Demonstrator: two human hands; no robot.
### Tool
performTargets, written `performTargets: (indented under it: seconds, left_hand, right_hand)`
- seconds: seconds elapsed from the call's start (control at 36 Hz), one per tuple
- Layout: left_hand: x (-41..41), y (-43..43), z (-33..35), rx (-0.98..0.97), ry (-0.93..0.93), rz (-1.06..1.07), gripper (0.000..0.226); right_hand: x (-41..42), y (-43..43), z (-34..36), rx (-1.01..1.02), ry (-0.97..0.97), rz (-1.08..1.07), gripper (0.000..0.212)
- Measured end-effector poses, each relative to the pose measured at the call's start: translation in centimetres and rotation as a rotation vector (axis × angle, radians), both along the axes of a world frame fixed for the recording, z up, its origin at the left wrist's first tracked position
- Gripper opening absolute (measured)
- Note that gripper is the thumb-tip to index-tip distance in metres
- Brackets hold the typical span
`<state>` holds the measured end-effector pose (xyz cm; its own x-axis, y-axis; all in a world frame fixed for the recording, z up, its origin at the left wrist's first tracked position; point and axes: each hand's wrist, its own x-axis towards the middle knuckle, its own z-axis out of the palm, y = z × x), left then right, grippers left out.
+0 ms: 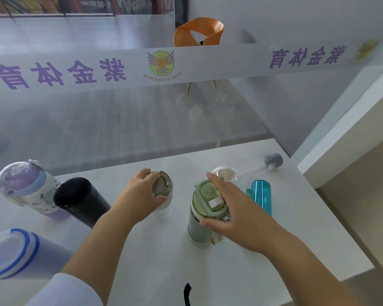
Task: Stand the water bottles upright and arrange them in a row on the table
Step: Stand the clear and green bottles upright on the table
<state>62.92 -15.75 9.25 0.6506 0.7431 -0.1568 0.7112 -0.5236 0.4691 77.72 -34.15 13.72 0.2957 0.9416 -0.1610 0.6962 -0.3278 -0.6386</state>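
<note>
Gripping two upright bottles at once, a person bends over a smooth white table (219,272) set against a glass partition (119,129) banded with frosted film. The left hand (139,195) wraps around the grey-lidded clear bottle (163,191) near the table's middle, fingers curled over its flat round cap; the right hand (232,215) closes on the green bottle (202,217), a translucent cylinder with a looped carry handle on its lid. Seven bottles are visible, plus one small grey cap-like piece (274,160) lying alone near the far right corner, too blurred to identify. Just behind the right hand stands a clear white-lidded bottle (224,173), half hidden; beside it a teal plastic bottle (261,196), its base covered by the wrist. To the left stand a matte black tumbler (80,200) and, touching it, a lavender printed bottle (29,188) with a clear domed lid. A frosted bottle with blue rings (16,252) is cut off at the frame's left edge. An orange moulded chair (198,32) shows through the glass.
</note>
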Motion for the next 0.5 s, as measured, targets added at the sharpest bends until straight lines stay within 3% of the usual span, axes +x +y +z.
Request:
performTargets:
  seconds: [0.22, 0.33, 0.5]
  left_hand:
    - [-2.5, -1.1, 0.9, 0.054, -0.040, 0.013, 0.043]
    - [-4.0, -2.0, 1.2, 0.095, -0.002, -0.013, 0.041]
    - [-6.2, -4.3, 1.4, 0.047, 0.093, -0.095, 0.041]
  right_hand:
    - [-0.3, -0.6, 1.4, 0.087, -0.065, -0.044, 0.070]
    - [-0.8, -1.6, 2.2, 0.164, -0.065, -0.108, 0.054]
    - [-2.2, -4.3, 2.3, 0.125, -0.126, -0.246, 0.049]
